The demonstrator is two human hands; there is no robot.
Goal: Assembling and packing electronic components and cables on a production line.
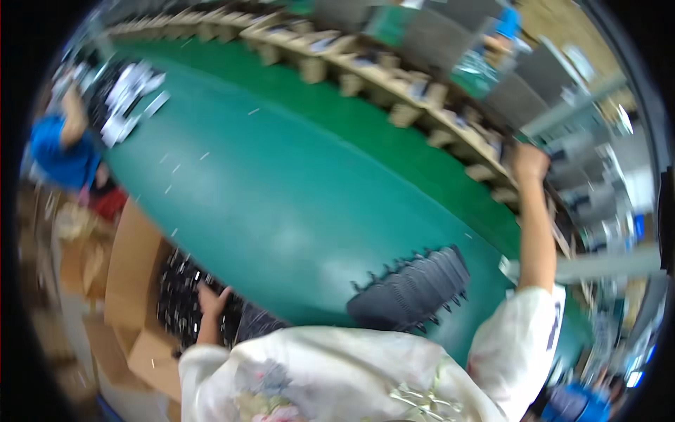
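Green table [267, 183]: long sheet of surface, sweeping from upper left of the frame down to the right; view blurred.
Co-worker in blue [63, 151]: left edge, bent arm near a heap of white and black items [126, 95] at upper left.
Cardboard box [133, 264]: lower left, flaps out, just beside the table edge.
Black parts [179, 292]: many, glinting, loose inside the box.
Left hand [211, 301]: lower left, over the black parts; thumb spread away from the fingers.
Wooden ledge [385, 88]: from upper left across to the right, blocky supports beneath, small items along it, too smeared to name.
Dark ribbed pieces [411, 292]: lower right of centre, packed in a row on the table, prongs along both sides.
Right hand [529, 165]: right side, arm outstretched, at the ledge; fingers look curled, cannot tell whether they pinch anything.
Another blue-clad person [580, 403]: lower right corner.
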